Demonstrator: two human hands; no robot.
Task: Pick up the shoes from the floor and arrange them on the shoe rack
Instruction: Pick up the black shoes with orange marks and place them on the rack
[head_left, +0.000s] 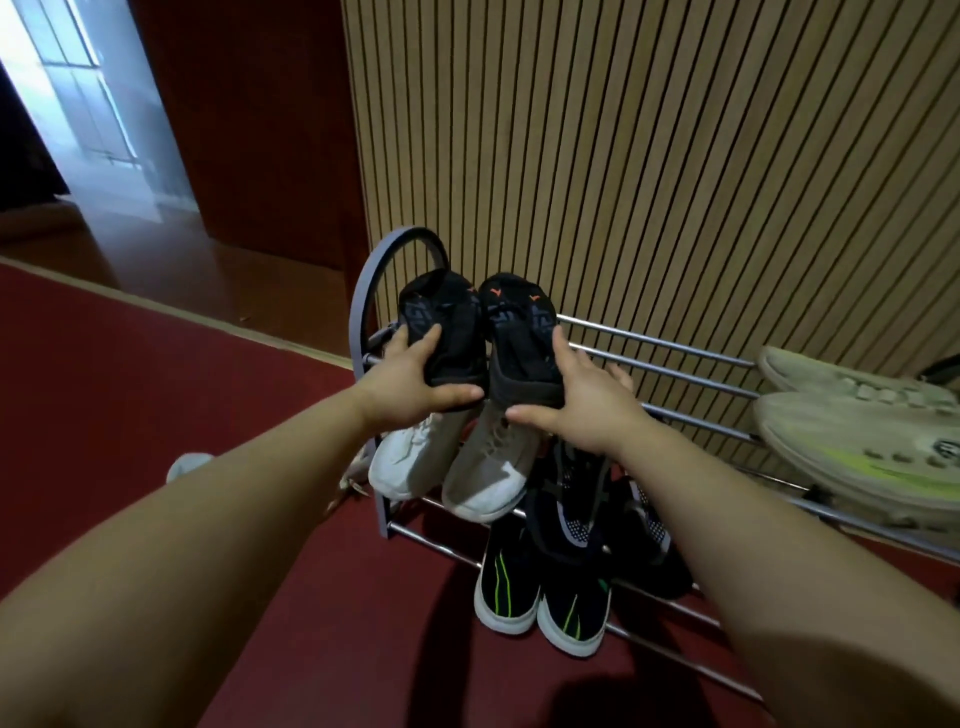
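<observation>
Black, with small orange marks near the collars, the two shoes sit side by side over the top tier of the shoe rack (675, 365), at its left end, toes pointing away toward 12 o'clock. The left hand (410, 387) grips the left black shoe (448, 325) at the heel, thumb under the sole and fingers curled along its outer side. The right hand (579, 410) grips the right black shoe (519, 340) the same way. Whether the soles already rest on the chrome rails cannot be told.

At 6 o'clock of the pair, one tier down, lie white sneakers (415, 460), toes toward the viewer. Further toward 6 o'clock, on the lowest rails, stand black shoes with green stripes (506, 587), with dark mesh shoes (574, 501) just above them. At 3 o'clock, on the top tier, pale sneakers with a neon-green streak (857, 441) lie on their sides. A slatted wooden wall (623, 156) rises behind the rack; red floor (156, 389) spreads toward 9 o'clock.
</observation>
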